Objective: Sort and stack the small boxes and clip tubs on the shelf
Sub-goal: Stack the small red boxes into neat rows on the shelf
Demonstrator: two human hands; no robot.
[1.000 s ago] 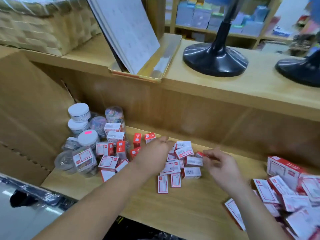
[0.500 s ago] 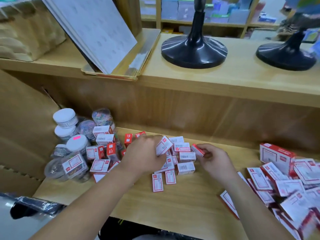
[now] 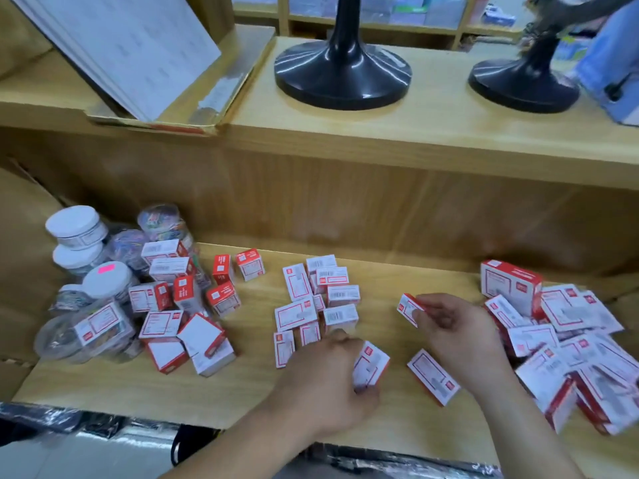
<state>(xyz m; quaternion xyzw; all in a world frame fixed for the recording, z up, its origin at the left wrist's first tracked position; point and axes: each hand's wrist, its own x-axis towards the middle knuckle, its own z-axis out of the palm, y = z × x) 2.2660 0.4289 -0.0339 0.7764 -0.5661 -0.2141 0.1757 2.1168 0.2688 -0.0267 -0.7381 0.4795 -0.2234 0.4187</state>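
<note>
— Noticed any move since half a second before?

— Yes. Drew the left hand (image 3: 328, 385) off the top of the middle heap of small boxes (image 3: 318, 299) and down to the heap's 6 o'clock, near the front edge of the shelf (image 3: 207, 392). Pulled the right hand (image 3: 453, 330) clear as well, out to the heap's 3 o'clock.

— Held anything?

— Gripped a tilted red-and-white box (image 3: 371, 364) in the left, fingers curled round its near end; could not tell whether touching the wood or just off it. Pinched a second small box (image 3: 408, 307) between thumb and fingertips of the right, raised above the shelf. Kept the two hands apart, the right at the left's 1 o'clock.

— And saw where the rest lay?

— Found the clip tubs (image 3: 79, 271) bunched at 9 o'clock in the far-left corner, several with white lids, a few clear and full of coloured clips. Spotted a jumble of small boxes (image 3: 183, 316) just at their 3 o'clock, some leaning against the tubs. Saw the larger boxes (image 3: 570, 340) heaped loosely at the right hand's 3 o'clock, close beside the wrist. Made out one flat box (image 3: 432, 376) at the right hand's 6 o'clock, partly under the forearm.

— Anything higher up?

— On the upper shelf (image 3: 432, 133), two black round bases (image 3: 342, 74) at 12 and 2 o'clock, and at 10 o'clock white sheets (image 3: 128, 46) leaning in a cardboard tray (image 3: 235, 81).
</note>
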